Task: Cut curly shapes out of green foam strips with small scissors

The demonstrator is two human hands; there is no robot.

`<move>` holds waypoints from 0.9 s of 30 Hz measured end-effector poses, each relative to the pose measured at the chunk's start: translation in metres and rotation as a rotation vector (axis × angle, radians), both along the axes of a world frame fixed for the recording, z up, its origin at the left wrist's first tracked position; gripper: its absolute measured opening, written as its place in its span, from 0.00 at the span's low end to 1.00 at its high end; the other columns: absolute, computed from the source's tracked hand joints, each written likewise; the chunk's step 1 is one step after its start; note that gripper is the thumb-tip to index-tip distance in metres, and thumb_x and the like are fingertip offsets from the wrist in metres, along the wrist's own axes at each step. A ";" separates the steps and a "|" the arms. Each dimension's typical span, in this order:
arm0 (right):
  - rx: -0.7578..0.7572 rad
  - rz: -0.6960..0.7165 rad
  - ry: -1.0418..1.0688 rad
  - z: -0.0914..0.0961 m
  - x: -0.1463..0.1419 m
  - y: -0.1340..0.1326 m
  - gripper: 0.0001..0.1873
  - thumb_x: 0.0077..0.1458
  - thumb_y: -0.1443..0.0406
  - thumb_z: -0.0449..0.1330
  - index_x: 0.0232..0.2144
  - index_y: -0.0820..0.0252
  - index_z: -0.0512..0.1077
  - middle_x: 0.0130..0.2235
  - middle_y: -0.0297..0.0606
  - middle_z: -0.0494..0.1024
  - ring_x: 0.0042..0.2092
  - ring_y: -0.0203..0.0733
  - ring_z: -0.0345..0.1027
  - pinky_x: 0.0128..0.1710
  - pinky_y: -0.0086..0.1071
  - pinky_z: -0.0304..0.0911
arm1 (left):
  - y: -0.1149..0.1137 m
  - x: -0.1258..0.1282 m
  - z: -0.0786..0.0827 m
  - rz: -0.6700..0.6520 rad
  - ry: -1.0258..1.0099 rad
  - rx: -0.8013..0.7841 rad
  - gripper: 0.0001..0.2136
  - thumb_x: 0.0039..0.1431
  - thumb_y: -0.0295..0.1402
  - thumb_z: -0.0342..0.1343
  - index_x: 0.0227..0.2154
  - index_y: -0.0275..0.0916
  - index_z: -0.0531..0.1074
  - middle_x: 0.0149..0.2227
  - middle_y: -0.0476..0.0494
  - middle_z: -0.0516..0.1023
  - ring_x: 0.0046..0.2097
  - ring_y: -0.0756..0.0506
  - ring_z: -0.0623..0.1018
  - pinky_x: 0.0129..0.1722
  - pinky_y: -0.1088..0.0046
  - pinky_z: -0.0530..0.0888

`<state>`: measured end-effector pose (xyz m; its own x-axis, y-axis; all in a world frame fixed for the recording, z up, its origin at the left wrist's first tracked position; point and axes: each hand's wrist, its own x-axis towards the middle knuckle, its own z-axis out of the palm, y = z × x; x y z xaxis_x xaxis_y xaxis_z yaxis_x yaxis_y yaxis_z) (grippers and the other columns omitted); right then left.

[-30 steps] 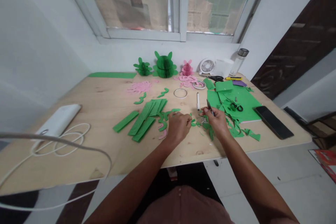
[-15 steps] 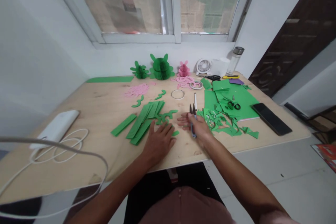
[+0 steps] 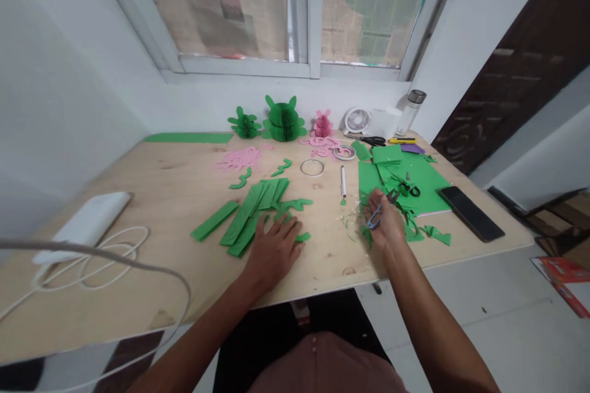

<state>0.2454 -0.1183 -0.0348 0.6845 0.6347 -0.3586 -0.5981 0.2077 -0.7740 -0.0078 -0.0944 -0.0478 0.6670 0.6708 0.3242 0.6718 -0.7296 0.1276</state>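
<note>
My left hand (image 3: 275,252) lies with its fingers spread on the table, over the near right end of a pile of green paper strips (image 3: 249,215). Wavy green cut pieces (image 3: 295,204) stick out past its fingertips. In my right hand (image 3: 386,224) are small thread snips (image 3: 375,216) with a blue-grey handle and dark blades. That hand rests on edge among green paper scraps (image 3: 410,221), its palm turned to the left and hiding part of them. Tiny cuttings (image 3: 349,220) are strewn to its left. A white pen (image 3: 343,181) lies beyond.
A phone (image 3: 470,214) lies at the right edge near green sheets (image 3: 431,178) and black scissors (image 3: 408,189). Pink cutouts (image 3: 239,158), a ring (image 3: 312,167) and paper figures (image 3: 283,121) are farther back. At left are a white power bank (image 3: 87,224) and a looping cable (image 3: 179,282).
My right hand has swept right with the thread snips, pushing green scraps along toward the sheets and leaving small cuttings behind. My left hand has stayed nearly in place.
</note>
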 end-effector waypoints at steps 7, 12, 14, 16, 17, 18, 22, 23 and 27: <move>0.061 0.379 0.041 0.002 -0.049 0.018 0.06 0.51 0.64 0.66 0.33 0.60 0.77 0.37 0.41 0.81 0.38 0.40 0.75 0.34 0.30 0.72 | -0.015 0.006 0.004 -0.045 -0.017 -0.045 0.16 0.63 0.35 0.49 0.52 0.42 0.71 0.56 0.38 0.74 0.61 0.36 0.68 0.63 0.42 0.48; 0.037 0.313 0.029 0.001 -0.025 0.022 0.02 0.53 0.65 0.63 0.30 0.57 0.75 0.30 0.34 0.79 0.31 0.34 0.73 0.31 0.25 0.71 | -0.023 -0.012 0.006 -0.019 -0.050 -0.057 0.16 0.62 0.34 0.50 0.51 0.44 0.72 0.55 0.41 0.75 0.60 0.38 0.69 0.63 0.45 0.51; 0.033 0.272 0.008 0.000 -0.004 0.016 0.02 0.55 0.65 0.61 0.31 0.56 0.75 0.31 0.33 0.79 0.32 0.33 0.74 0.32 0.24 0.72 | -0.021 -0.024 0.007 0.011 -0.104 -0.070 0.14 0.62 0.32 0.49 0.48 0.44 0.74 0.54 0.43 0.76 0.59 0.38 0.70 0.62 0.46 0.54; 0.047 0.222 -0.036 -0.001 0.010 0.009 0.03 0.56 0.65 0.60 0.31 0.56 0.75 0.33 0.34 0.79 0.34 0.35 0.75 0.34 0.27 0.73 | -0.014 -0.036 0.009 0.079 -0.177 -0.070 0.14 0.61 0.31 0.47 0.44 0.43 0.75 0.50 0.43 0.79 0.55 0.39 0.73 0.60 0.49 0.59; 0.055 0.201 -0.065 0.000 0.013 0.007 0.04 0.57 0.66 0.59 0.31 0.56 0.75 0.34 0.35 0.80 0.35 0.36 0.76 0.34 0.28 0.74 | -0.009 -0.042 0.009 0.129 -0.211 -0.064 0.13 0.61 0.30 0.47 0.42 0.43 0.76 0.46 0.43 0.80 0.52 0.40 0.75 0.58 0.52 0.63; 0.062 0.195 -0.085 0.001 0.012 0.006 0.05 0.57 0.66 0.59 0.32 0.56 0.75 0.35 0.36 0.80 0.35 0.36 0.76 0.33 0.28 0.74 | -0.003 -0.046 0.010 0.190 -0.234 -0.059 0.13 0.61 0.31 0.47 0.40 0.41 0.77 0.42 0.42 0.81 0.48 0.40 0.76 0.54 0.55 0.67; 0.066 0.318 -0.097 0.014 -0.017 0.014 0.07 0.59 0.66 0.56 0.35 0.59 0.75 0.35 0.40 0.82 0.32 0.39 0.77 0.27 0.28 0.73 | 0.021 -0.056 0.015 0.434 -0.226 -0.051 0.11 0.59 0.31 0.49 0.37 0.39 0.76 0.37 0.39 0.81 0.44 0.38 0.77 0.47 0.59 0.70; 0.058 0.363 -0.096 0.018 -0.028 0.019 0.07 0.60 0.67 0.56 0.35 0.60 0.75 0.33 0.40 0.82 0.29 0.37 0.76 0.24 0.27 0.71 | 0.026 -0.057 0.015 0.459 -0.195 -0.061 0.10 0.59 0.32 0.50 0.36 0.39 0.76 0.37 0.38 0.81 0.44 0.38 0.77 0.46 0.58 0.70; 0.079 0.519 -0.141 0.027 -0.067 0.044 0.06 0.58 0.65 0.59 0.36 0.61 0.74 0.28 0.39 0.81 0.19 0.33 0.69 0.15 0.23 0.61 | 0.033 -0.053 0.017 0.453 -0.045 -0.085 0.08 0.56 0.36 0.53 0.33 0.40 0.76 0.38 0.37 0.80 0.45 0.34 0.76 0.46 0.55 0.69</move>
